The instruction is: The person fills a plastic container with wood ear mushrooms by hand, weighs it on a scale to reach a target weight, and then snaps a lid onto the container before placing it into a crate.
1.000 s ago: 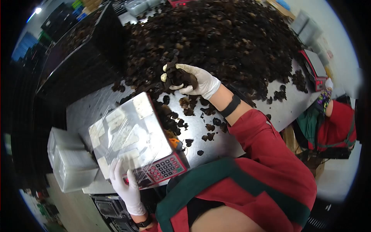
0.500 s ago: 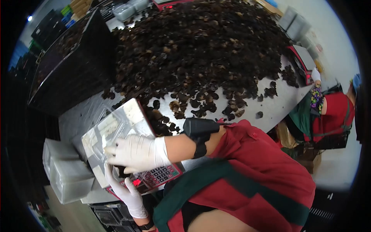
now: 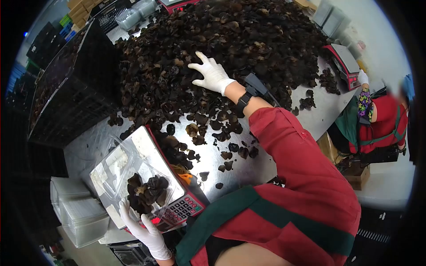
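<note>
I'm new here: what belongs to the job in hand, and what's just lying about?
In the job: loose dark pieces, near scale, plastic tray on it; probably the stacked clear containers.

Seemingly lying about: orange item beside the scale, cardboard boxes.

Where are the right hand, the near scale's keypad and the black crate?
Right hand (image 3: 214, 77): head view, back of the glove.
Keypad (image 3: 182, 210): head view, middle of the buttons.
Black crate (image 3: 91, 80): head view, side wall.

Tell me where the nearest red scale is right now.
In the head view, the scale is at lower left on the metal table, just right of the stacked clear tubs, with the left hand at its near edge.
</note>
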A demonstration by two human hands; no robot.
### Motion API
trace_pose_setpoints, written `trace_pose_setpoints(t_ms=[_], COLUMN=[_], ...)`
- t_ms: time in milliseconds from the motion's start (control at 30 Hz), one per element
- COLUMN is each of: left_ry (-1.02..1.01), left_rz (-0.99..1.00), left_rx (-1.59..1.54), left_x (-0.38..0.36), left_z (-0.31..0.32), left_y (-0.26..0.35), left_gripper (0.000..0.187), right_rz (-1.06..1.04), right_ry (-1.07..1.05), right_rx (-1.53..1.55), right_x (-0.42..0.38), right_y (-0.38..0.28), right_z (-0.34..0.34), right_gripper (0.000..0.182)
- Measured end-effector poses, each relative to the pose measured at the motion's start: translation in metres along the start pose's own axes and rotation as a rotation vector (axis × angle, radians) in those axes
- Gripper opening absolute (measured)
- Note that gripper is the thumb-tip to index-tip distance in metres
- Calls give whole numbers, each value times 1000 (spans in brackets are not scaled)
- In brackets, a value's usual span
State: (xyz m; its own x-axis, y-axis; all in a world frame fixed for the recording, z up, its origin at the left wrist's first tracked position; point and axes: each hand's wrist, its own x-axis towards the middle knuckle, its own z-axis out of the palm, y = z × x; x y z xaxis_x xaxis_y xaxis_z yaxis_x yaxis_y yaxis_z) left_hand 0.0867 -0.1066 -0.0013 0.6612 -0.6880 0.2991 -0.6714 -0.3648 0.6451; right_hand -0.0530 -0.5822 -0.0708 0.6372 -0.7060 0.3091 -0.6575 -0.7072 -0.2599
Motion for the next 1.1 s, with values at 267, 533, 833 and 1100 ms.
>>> trace_pose_setpoints(t_ms=[267, 533, 833, 1100], left_ry=[-1, -13, -23, -66], left_rz=[-2, 13, 24, 65], left_rx=[59, 102, 109, 103], left_x=[6, 10, 8, 14], left_z=[3, 4, 4, 1], left_y=[2, 7, 7, 4], left_gripper=[56, 55, 53, 50], right_rz=[-217, -218, -75, 569], right_ry=[234, -188, 55, -504], right_rx=[181, -161, 263, 1964], right_x=[-5, -9, -7, 9], right_y=[-15, -63, -27, -2], right_z=[-8, 17, 24, -20], right_gripper=[19, 80, 27, 23])
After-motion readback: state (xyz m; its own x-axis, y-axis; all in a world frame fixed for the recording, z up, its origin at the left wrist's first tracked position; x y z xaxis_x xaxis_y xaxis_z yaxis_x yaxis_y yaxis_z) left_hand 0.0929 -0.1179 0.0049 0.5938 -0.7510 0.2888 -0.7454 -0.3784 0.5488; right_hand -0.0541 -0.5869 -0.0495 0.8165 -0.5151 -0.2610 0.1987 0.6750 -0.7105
